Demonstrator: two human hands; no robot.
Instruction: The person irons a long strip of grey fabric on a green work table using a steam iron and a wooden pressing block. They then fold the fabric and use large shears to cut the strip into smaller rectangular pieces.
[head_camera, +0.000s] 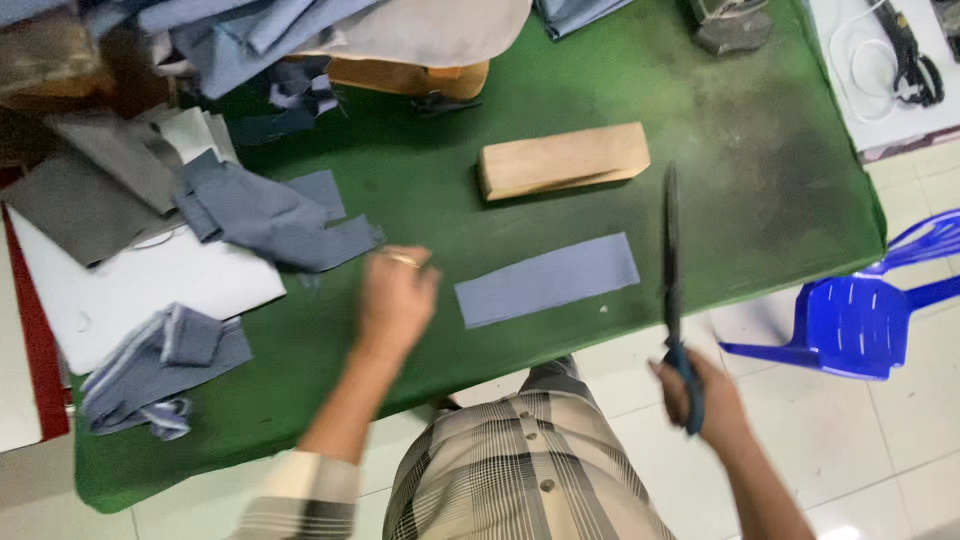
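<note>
My right hand (700, 398) grips the blue handles of long dark scissors (672, 270), whose blades point away over the green table's near edge. My left hand (397, 296), with a ring on one finger, hovers over the green table (520, 120), fingers loosely curled, holding nothing. A flat blue-grey fabric strip (548, 280) lies between the two hands. A wooden block (563, 160) rests just beyond the strip.
Crumpled blue-grey fabric pieces (265, 215) and a folded bundle (165, 365) lie on white paper (150, 290) at the left. Grey cloth and more fabric pile up at the back left. A blue plastic chair (870, 315) stands at the right on the tiled floor.
</note>
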